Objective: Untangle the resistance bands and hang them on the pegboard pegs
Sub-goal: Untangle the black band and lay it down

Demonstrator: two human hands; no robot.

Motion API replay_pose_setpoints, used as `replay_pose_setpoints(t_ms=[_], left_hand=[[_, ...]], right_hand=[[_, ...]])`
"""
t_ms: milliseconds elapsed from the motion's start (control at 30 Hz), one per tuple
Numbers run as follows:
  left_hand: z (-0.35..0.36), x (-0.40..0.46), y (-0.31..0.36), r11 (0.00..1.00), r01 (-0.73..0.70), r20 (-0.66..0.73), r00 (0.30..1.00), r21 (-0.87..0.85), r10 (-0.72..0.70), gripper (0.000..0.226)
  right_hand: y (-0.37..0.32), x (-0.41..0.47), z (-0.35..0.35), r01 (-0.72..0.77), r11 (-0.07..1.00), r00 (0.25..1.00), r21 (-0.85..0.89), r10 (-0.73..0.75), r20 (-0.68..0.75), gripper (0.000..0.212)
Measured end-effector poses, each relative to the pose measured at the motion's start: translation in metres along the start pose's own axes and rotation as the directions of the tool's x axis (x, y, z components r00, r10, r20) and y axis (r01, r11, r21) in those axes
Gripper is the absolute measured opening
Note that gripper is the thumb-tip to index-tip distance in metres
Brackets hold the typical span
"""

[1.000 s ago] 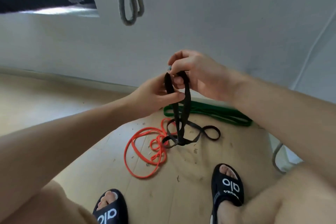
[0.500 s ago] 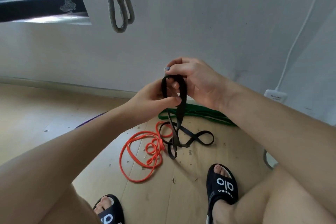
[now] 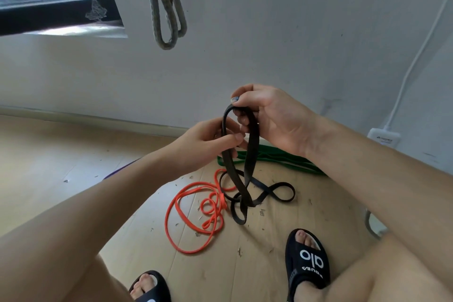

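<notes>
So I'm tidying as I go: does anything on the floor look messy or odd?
Yes. The flat black rubber band is knotted on itself near the floor, the thin orange band lies in tangled loops, and small debris litters the wooden floor.

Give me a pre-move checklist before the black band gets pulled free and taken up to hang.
1. Right hand pinches top of black band: ok.
2. Left hand holds one strand lower down: ok.
3. Black band untangled: not ok, its lower loops cross and twist on the floor.
4. Black clear of orange band: not ok, a black loop overlaps an orange one in this view.
5. Green band out of the way: ok, by the wall.
6. Free peg: cannot tell; only the grey band hanging shows.
</notes>
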State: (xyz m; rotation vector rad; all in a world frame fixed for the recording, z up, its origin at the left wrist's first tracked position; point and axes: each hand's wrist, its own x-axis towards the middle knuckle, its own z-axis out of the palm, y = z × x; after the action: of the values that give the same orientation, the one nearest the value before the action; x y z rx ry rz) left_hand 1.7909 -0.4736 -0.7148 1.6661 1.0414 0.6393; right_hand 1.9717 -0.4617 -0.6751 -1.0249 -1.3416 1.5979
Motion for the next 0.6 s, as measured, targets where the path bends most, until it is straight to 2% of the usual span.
replay_pose_setpoints(t_ms=[67, 233, 433, 600], left_hand=[[0.000, 0.001, 0.000, 1.000, 0.001, -0.016, 1.000, -0.001, -0.001, 0.016], [-0.008, -0.001, 0.001, 0.985, -0.052, -0.041, 0.997, 0.164, 0.060, 0.008], [-0.024, -0.006, -0.004, 0.970, -0.077, -0.042, 0.995, 0.232, 0.089, 0.003], [-0.030, -0.008, -0.011, 0.917, -0.099, -0.019, 0.993, 0.386, 0.115, 0.004]], right_hand=[[0.000, 0.000, -0.001, -0.004, 1.000, 1.000, -0.029, 0.004, -0.005, 0.004], [0.001, 0.000, -0.005, -0.021, 0.988, 0.999, -0.154, 0.015, -0.037, 0.010], [0.002, -0.005, -0.014, -0.064, 0.972, 0.998, -0.225, 0.059, -0.029, 0.021], [0.003, -0.004, -0.018, -0.060, 0.940, 0.998, -0.335, 0.051, -0.034, 0.028]])
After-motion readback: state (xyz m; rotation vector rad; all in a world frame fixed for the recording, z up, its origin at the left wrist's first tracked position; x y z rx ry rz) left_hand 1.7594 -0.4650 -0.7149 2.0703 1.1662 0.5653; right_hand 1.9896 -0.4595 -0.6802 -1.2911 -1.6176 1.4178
